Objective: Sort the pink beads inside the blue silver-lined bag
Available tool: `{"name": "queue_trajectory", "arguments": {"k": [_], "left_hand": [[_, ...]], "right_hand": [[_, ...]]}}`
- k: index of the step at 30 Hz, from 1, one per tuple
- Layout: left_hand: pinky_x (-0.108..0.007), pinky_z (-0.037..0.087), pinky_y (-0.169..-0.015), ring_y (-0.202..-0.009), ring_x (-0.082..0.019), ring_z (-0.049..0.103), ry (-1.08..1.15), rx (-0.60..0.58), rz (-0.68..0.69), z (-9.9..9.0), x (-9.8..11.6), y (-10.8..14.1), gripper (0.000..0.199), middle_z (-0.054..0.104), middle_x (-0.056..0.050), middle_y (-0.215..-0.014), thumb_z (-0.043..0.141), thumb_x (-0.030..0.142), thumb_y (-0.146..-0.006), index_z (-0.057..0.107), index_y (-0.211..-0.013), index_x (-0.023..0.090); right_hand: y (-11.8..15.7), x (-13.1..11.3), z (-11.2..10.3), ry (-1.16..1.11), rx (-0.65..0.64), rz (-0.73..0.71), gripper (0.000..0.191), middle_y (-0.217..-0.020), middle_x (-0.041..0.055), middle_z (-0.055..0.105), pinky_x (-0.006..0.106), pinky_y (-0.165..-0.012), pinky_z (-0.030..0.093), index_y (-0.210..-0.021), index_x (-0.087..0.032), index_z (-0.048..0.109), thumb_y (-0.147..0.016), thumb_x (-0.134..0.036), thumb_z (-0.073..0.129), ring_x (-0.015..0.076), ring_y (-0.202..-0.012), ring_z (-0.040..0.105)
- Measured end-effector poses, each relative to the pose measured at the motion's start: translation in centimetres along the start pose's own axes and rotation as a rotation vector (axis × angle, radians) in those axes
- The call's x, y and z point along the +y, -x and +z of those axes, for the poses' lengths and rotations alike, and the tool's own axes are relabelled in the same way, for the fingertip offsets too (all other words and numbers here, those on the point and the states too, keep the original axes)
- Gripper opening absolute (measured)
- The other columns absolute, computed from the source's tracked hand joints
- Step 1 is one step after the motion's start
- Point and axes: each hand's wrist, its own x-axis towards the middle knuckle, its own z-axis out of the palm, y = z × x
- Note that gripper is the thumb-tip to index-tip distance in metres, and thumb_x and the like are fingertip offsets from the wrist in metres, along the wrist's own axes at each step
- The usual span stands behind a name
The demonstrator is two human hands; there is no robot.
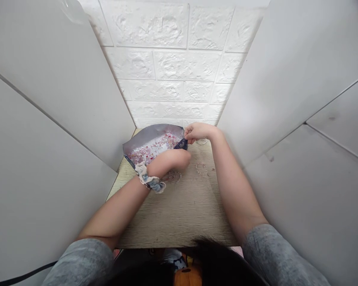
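Grey-lined pouch (150, 134), mouth up, long axis left to right

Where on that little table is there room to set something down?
The widest bare-looking patch of tabletop lies between the forearms, toward the front edge. Farther back is crowded: the bead pouch at left, left hand and right hand close by, and bead strands nearby.

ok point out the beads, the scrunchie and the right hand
beads (150, 151): head view, middle of the pinkish spread
scrunchie (154, 184): head view, on its bluish fold
right hand (196, 131): head view, on the back of the hand
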Motion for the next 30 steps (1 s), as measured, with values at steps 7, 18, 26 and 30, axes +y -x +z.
{"name": "queue_trajectory", "arguments": {"k": [7,18,26,30], "left_hand": [[-0.024,0.039,-0.062,-0.068,-0.012,0.052,-0.031,-0.199,0.117,-2.5,-0.2,1.2,0.022,0.061,-0.003,-0.078,0.027,0.033,-0.078,0.042,-0.080,0.016],[-0.022,0.037,-0.055,-0.056,-0.008,0.043,0.228,0.107,0.208,-3.5,-1.4,0.5,0.025,0.046,0.000,-0.069,0.031,0.036,-0.078,0.042,-0.090,0.017],[-0.022,0.035,-0.051,-0.052,-0.007,0.040,0.376,0.260,0.182,-3.6,-2.8,-0.4,0.029,0.041,0.001,-0.060,0.034,0.045,-0.077,0.040,-0.075,0.017],[-0.021,0.034,-0.050,-0.050,-0.007,0.039,0.422,0.283,0.188,-4.0,-3.1,-0.1,0.028,0.041,0.002,-0.057,0.037,0.046,-0.075,0.040,-0.073,0.018]], "right_hand": [[0.8,-0.9,0.0,0.011,-0.007,-0.013,0.011,-0.071,0.0051,0.062,0.018,-0.054,0.041,-0.076,-0.014,0.056,-0.070,-0.021,0.051,0.0115,-0.066,0.058],[4.3,-2.6,-1.3,-0.067,-0.062,-0.011,0.015,-0.082,0.0044,0.063,0.017,-0.059,0.042,-0.079,-0.015,0.060,-0.069,-0.020,0.049,0.0110,-0.072,0.057],[5.2,-2.9,-1.6,0.050,-0.067,-0.068,0.019,-0.086,0.0025,0.062,0.019,-0.067,0.039,-0.080,-0.016,0.061,-0.066,-0.028,0.054,0.0121,-0.080,0.055],[5.0,-2.6,-1.8,0.063,0.004,-0.049,0.023,-0.068,0.0017,0.061,0.020,-0.063,0.038,-0.077,-0.016,0.061,-0.069,-0.035,0.053,0.0104,-0.066,0.053]]}}
